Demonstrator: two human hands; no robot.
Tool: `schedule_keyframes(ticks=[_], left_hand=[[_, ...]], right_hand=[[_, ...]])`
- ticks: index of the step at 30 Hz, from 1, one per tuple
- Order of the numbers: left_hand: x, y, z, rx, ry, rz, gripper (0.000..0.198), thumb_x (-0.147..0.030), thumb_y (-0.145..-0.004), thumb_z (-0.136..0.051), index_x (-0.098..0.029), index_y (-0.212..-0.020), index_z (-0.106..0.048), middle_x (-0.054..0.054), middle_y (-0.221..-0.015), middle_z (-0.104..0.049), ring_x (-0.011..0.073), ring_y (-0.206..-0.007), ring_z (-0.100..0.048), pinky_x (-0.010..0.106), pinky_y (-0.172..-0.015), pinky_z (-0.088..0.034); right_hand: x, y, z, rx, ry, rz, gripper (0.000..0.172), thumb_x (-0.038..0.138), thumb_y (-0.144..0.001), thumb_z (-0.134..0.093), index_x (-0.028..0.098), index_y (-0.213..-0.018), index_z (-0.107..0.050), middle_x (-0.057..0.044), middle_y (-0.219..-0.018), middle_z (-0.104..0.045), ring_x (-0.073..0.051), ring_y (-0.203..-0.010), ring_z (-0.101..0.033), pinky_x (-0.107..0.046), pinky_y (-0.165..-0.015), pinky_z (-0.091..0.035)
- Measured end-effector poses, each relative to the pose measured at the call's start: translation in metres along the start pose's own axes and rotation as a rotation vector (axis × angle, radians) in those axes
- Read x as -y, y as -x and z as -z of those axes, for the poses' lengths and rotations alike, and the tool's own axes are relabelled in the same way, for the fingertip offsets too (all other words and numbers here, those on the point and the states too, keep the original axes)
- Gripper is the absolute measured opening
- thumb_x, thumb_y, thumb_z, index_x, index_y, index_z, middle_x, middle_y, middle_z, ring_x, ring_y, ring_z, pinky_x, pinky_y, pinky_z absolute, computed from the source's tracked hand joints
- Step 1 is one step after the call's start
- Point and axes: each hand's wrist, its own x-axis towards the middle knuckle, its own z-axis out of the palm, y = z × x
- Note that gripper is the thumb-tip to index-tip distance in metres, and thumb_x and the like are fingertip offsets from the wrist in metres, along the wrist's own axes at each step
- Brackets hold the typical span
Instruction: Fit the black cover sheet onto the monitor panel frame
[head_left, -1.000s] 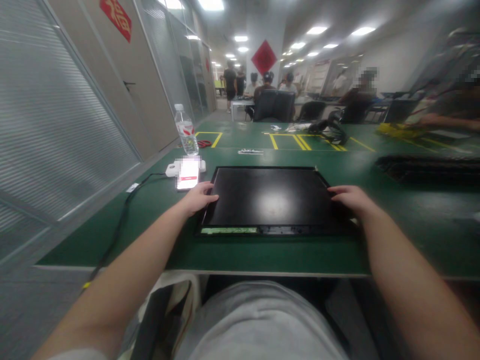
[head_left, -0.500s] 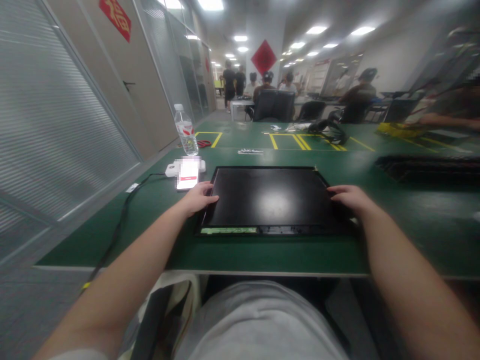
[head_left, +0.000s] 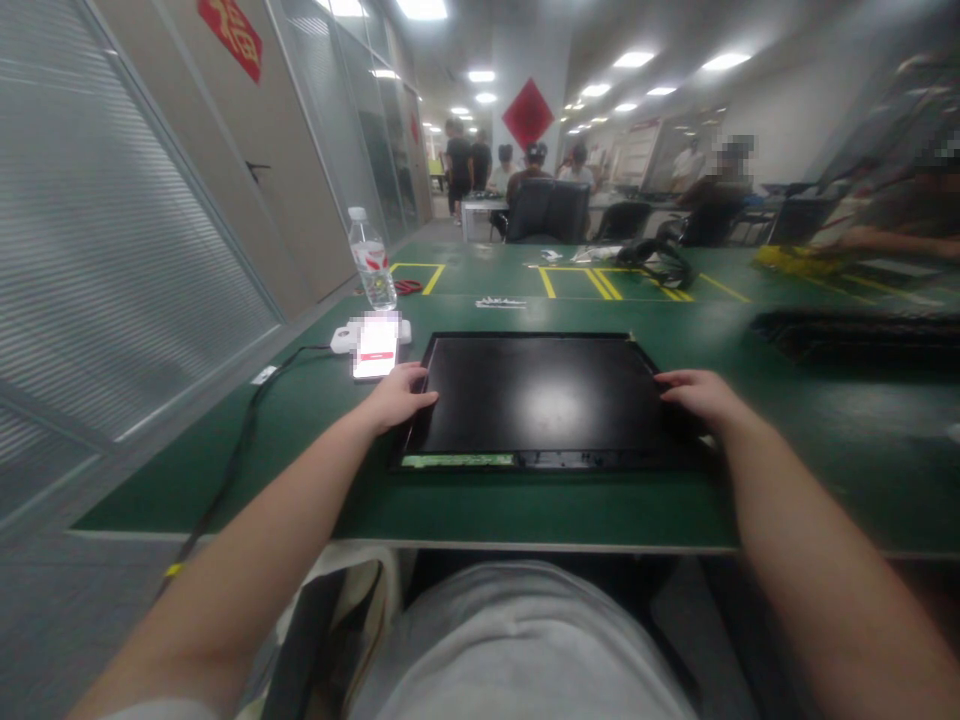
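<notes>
A black flat display panel (head_left: 540, 395) lies face up on the green table (head_left: 555, 510) in front of me. A green strip shows along the left part of its near edge. My left hand (head_left: 396, 396) grips the panel's left edge, thumb on top. On the opposite side my right hand (head_left: 701, 395) holds the right edge, with its lower fingers hidden. Just beyond my left hand lies a phone (head_left: 376, 347) with a lit screen, resting against a white power strip (head_left: 344, 338).
A water bottle (head_left: 373, 262) stands at the back left beside red-handled scissors (head_left: 409, 287). Small pieces (head_left: 501, 303) lie behind the panel. Black cables (head_left: 656, 262) are farther back. A long dark object (head_left: 855, 338) lies to the right. Several people sit or stand beyond.
Both hands and the display panel stay in place. In the background, a standing person has shifted slightly.
</notes>
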Motion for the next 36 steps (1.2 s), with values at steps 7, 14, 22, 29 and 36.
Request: schedule_keyframes(ticks=[7, 14, 22, 29, 36], left_hand=[[-0.007, 0.005, 0.001, 0.039, -0.155, -0.068, 0.069, -0.048, -0.069, -0.08, -0.019, -0.132, -0.07, 0.017, -0.148, -0.055, 0.0408, -0.144, -0.045, 0.051, -0.124, -0.03], [-0.021, 0.018, 0.019, 0.284, -0.279, -0.253, 0.093, -0.06, -0.062, -0.086, -0.026, -0.146, -0.062, 0.017, -0.169, -0.031, 0.0458, -0.155, -0.026, 0.057, -0.125, -0.023], [-0.027, 0.024, 0.034, 0.479, -0.274, -0.292, 0.102, -0.055, -0.056, -0.093, -0.032, -0.149, -0.059, 0.015, -0.169, -0.035, 0.0437, -0.153, -0.034, 0.052, -0.123, -0.03], [-0.031, 0.026, 0.036, 0.563, -0.425, -0.32, 0.106, -0.057, -0.069, -0.085, -0.029, -0.161, -0.04, 0.015, -0.175, -0.017, 0.0402, -0.159, -0.022, 0.051, -0.126, -0.025], [-0.034, 0.027, 0.035, 0.529, -0.402, -0.36, 0.103, -0.051, -0.069, -0.085, -0.031, -0.16, -0.042, 0.013, -0.175, -0.02, 0.0404, -0.158, -0.025, 0.053, -0.125, -0.026]], right_hand=[[0.008, 0.009, -0.001, -0.017, 0.044, -0.009, 0.035, 0.009, -0.069, -0.072, 0.017, -0.102, -0.082, -0.009, -0.089, -0.077, -0.026, -0.085, -0.07, -0.037, -0.082, -0.056], [0.009, 0.011, -0.002, -0.025, 0.084, -0.015, 0.033, 0.014, -0.074, -0.071, 0.017, -0.105, -0.082, -0.009, -0.091, -0.078, -0.024, -0.08, -0.07, -0.034, -0.077, -0.054], [0.007, 0.009, -0.003, -0.045, 0.102, 0.012, 0.03, 0.013, -0.074, -0.07, 0.018, -0.101, -0.082, -0.008, -0.097, -0.079, -0.022, -0.085, -0.07, -0.031, -0.08, -0.053], [0.006, 0.008, -0.003, -0.02, 0.098, -0.001, 0.034, 0.01, -0.078, -0.068, 0.015, -0.109, -0.081, -0.008, -0.092, -0.078, -0.018, -0.073, -0.066, -0.027, -0.071, -0.049], [0.003, 0.008, -0.005, -0.029, 0.061, -0.025, 0.047, -0.001, -0.073, -0.061, 0.014, -0.112, -0.081, -0.009, -0.09, -0.077, -0.018, -0.068, -0.065, -0.027, -0.067, -0.049]])
